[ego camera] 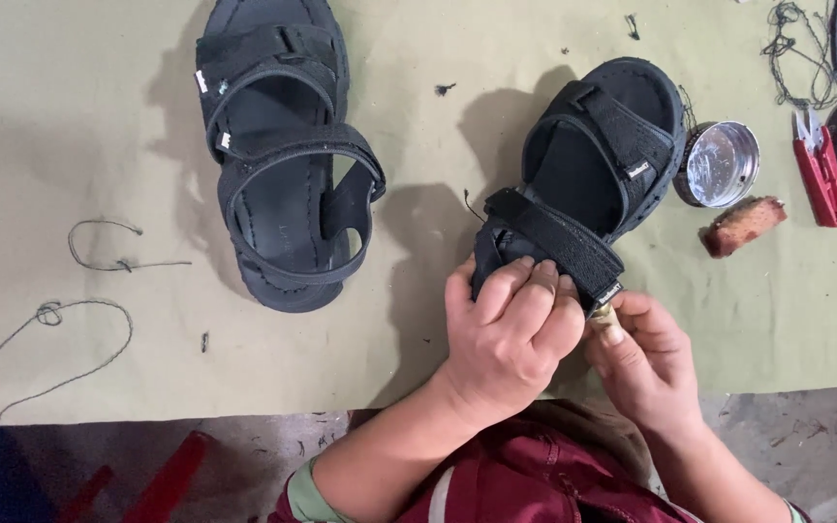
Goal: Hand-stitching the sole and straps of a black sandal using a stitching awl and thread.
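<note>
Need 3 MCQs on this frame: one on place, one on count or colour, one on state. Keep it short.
1. Where does the round open metal tin lie?
A. right beside the black strapped sandal under the hands
B. on the floor
C. inside the other black sandal

2. How many black sandals are on the olive-green work surface?
A. one
B. two
C. three

3. What is the left hand doing?
A. lying flat on the surface
B. holding the red thread snips
C. gripping the near end of the sandal

Answers:
1 A: the tin touches that sandal's right edge, with the red thread snips further right.
2 B: one under the hands, the second black sandal lying alone at the left.
3 C: its fingers wrap the sandal's near end, while the right hand pinches a small pale tool at the strap.
</note>
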